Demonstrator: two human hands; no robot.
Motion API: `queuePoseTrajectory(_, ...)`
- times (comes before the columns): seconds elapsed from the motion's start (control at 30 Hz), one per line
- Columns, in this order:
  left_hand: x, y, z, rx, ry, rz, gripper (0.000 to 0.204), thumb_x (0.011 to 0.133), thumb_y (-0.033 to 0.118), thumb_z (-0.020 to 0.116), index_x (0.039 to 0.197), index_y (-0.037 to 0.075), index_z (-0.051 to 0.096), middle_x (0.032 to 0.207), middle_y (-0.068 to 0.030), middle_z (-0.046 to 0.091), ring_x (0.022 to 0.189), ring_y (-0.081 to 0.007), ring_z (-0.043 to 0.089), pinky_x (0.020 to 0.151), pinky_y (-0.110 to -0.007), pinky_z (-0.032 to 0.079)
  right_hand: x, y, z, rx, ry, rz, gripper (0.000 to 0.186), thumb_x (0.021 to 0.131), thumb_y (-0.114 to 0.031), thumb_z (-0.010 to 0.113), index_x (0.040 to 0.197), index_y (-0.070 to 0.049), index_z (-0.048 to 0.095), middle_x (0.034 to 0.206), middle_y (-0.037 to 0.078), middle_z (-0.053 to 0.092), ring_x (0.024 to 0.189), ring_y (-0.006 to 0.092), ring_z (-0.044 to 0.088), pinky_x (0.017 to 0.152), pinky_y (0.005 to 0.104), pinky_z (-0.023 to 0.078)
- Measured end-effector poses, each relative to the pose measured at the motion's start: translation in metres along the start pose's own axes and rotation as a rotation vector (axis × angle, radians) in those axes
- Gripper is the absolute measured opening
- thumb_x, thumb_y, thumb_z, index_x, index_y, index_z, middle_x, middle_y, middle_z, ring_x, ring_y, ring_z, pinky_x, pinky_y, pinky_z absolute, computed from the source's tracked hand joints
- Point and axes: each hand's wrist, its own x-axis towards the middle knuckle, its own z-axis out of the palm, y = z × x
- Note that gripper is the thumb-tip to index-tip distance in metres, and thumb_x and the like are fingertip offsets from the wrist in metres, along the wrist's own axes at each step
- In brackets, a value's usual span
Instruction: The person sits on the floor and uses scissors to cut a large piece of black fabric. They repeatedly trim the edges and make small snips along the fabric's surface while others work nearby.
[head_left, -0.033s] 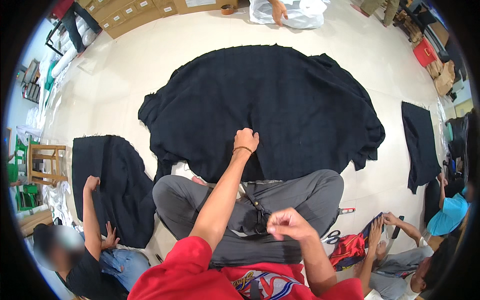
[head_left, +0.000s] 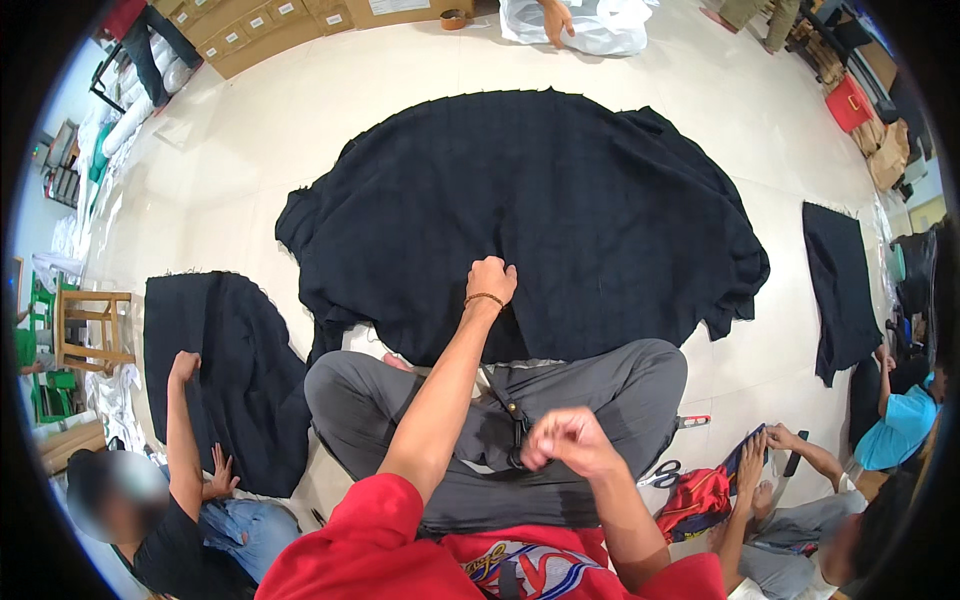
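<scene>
We judge the step in hand as holding the black cloth [head_left: 610,210], spread on the floor [head_left: 235,130] before us. Our left hand [head_left: 491,282] appears clenched on it at mid-width. Our right hand [head_left: 577,441] hangs above our grey trousers [head_left: 625,380], fingers curled; blur prevents telling whether they grip anything. The next move calls for a steady left grip. The white bag [head_left: 612,35] and cardboard boxes [head_left: 270,38] hide their contents.
</scene>
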Motion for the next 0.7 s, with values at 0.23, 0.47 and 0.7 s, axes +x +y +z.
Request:
queuePoseTrajectory(0.23, 0.003, -0.012, 0.002, -0.08, -0.027, -0.059, 0.03, 0.091, 0.027, 0.069, 0.094, -0.002, 0.074, 0.1, -0.0277, 0.071, 0.099, -0.0445, 0.069, 0.088, -0.051, 0.055, 0.07, -0.052, 0.003, -1.666, 0.669, -0.455, 0.06, 0.085, -0.009, 0.068, 0.136, 0.014, 0.048, 0.137, 0.028, 0.056, 0.132, 0.0385, 0.053, 0.113, 0.045, 0.04)
queuePoseTrajectory(0.47, 0.02, 0.006, -0.002, -0.079, -0.085, -0.062, 0.03, 0.089, 0.026, 0.07, 0.093, -0.003, 0.074, 0.099, -0.0268, 0.072, 0.099, -0.0428, 0.07, 0.087, -0.049, 0.056, 0.06, -0.023, -0.03, -1.621, 0.759, 0.058, 0.025, 0.089, -0.022, 0.066, 0.078, 0.001, 0.068, 0.078, 0.021, 0.071, 0.073, 0.0403, 0.072, 0.069, 0.0475, 0.057)
queuePoseTrajectory(0.7, 0.056, 0.036, -0.012, 0.078, 0.041, -0.023, 0.029, 0.09, 0.023, 0.069, 0.101, -0.003, 0.073, 0.106, -0.0274, 0.071, 0.102, -0.0435, 0.069, 0.09, -0.049, 0.057, 0.068, -0.012, -0.021, -1.247, 0.928, 0.043, 0.035, 0.093, -0.026, 0.064, 0.069, 0.0, 0.062, 0.063, 0.021, 0.064, 0.064, 0.0429, 0.066, 0.06, 0.0506, 0.05)
